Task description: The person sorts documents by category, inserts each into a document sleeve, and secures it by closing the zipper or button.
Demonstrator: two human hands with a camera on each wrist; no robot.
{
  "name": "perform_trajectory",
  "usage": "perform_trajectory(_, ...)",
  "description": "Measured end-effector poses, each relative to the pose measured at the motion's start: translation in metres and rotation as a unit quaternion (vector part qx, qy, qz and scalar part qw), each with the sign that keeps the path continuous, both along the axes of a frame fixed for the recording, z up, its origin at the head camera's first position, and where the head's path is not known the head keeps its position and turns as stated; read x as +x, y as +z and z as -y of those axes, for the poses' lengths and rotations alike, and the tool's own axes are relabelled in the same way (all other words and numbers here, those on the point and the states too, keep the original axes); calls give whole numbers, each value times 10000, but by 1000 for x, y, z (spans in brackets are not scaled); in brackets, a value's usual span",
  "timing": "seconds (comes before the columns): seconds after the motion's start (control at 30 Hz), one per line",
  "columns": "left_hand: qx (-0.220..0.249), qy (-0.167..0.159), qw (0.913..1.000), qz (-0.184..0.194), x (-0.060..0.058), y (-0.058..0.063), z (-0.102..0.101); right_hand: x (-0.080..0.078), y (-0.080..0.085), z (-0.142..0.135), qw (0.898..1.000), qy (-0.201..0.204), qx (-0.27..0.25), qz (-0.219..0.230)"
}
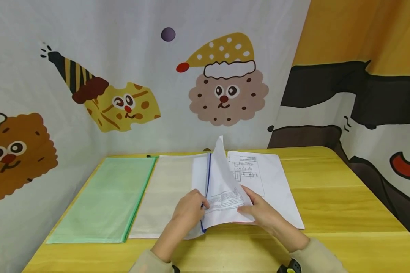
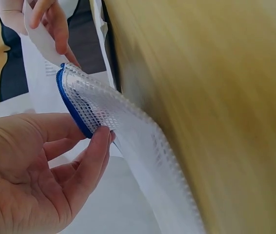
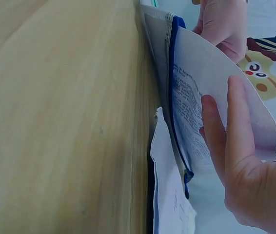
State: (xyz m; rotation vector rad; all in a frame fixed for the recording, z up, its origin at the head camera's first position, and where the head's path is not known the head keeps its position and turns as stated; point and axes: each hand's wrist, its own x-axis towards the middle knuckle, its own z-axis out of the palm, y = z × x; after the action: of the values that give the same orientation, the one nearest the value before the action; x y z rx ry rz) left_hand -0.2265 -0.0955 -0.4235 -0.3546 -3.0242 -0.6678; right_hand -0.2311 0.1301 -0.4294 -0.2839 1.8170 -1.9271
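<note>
- The left hand [image 1: 188,206] pinches the blue-edged lip of a white mesh pouch [image 2: 123,126] between thumb and fingers, lifting it off the bench [image 1: 345,197]; held up like this, the mouth gapes toward the right.
- The right hand [image 1: 261,212] grips a printed sheet [image 1: 223,189], fingers spread along its face and thumb behind. The sheet curves upward, its far corner standing in the air, and its near edge sits at the pouch's open lip, touching the blue trim. Bowing the paper keeps it stiff enough to steer.
- The pouch lies near the middle of the bench, at its near edge, between the two hands.
- Just right of the hands, a stack of printed papers [image 1: 273,182] lies flat, a diagram showing on top, within easy reach of the right hand.
- Left of the pouch lie a cream folder [image 1: 164,197] and, farther left, a green folder [image 1: 106,201], flat and side by side, apart from the hands.
- Cartoon-printed curtains [image 1: 123,76] hang behind the bench.
</note>
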Motion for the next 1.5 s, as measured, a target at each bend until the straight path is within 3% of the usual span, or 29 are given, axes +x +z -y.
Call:
perform_trajectory(0.4, 92, 77, 9989, -458, -1, -2, 2, -2, -4, 14, 10000, -58, 30, -13)
perform_trajectory(0.77, 761, 182, 9962, -394, -4, -1, 5, 0, -11, 29, 9994, -104, 204, -276)
perform_trajectory(0.97, 916, 313, 9951, -185, -3, -3, 7, 0, -8, 25, 10000, 30, 77, -19)
perform_trajectory(1.2, 1030, 367, 9940, -90, -1, -2, 10, -12, 2, 14, 9996, -206, 105, 144)
perform_trajectory(1.5, 1137, 293, 9931, -75, -1, -4, 12, -25, 12, 7, 9984, -476, 291, -61)
